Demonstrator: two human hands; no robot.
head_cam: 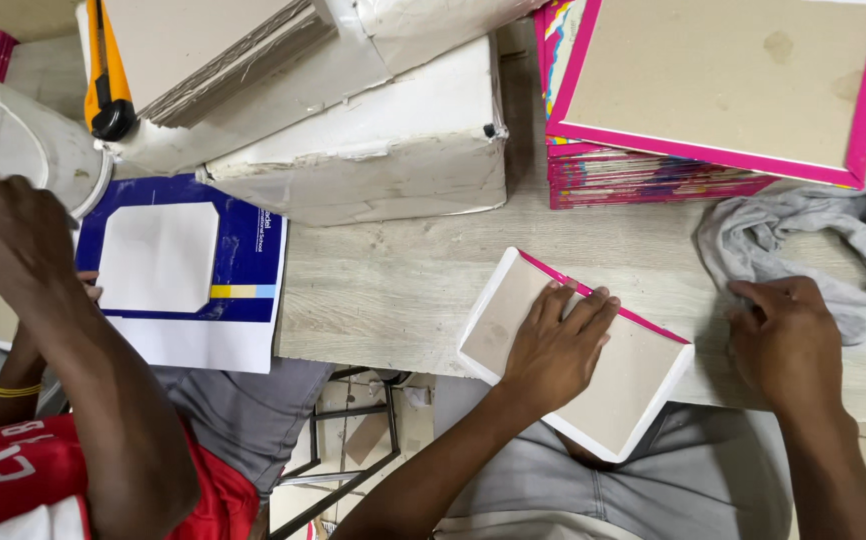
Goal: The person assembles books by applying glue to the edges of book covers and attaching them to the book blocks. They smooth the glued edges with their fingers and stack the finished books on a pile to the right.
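My left hand (556, 350) lies flat, fingers together, pressing down a grey-board book cover (643, 375) with white edges and a pink strip along its far side. The cover sits tilted and overhangs the near edge of the wooden table (393, 290), above my lap. My right hand (788, 340) rests on the table to the right, its fingers curled onto the near edge of a crumpled grey cloth (833, 240).
A stack of pink-edged covers (653, 170) stands at the back right. White wrapped bundles (383, 150) and an orange utility knife (103, 75) sit at the back left. A blue and white sheet (243, 250) lies left. A co-worker's arm (13, 230) reaches beside a white tub (13, 140).
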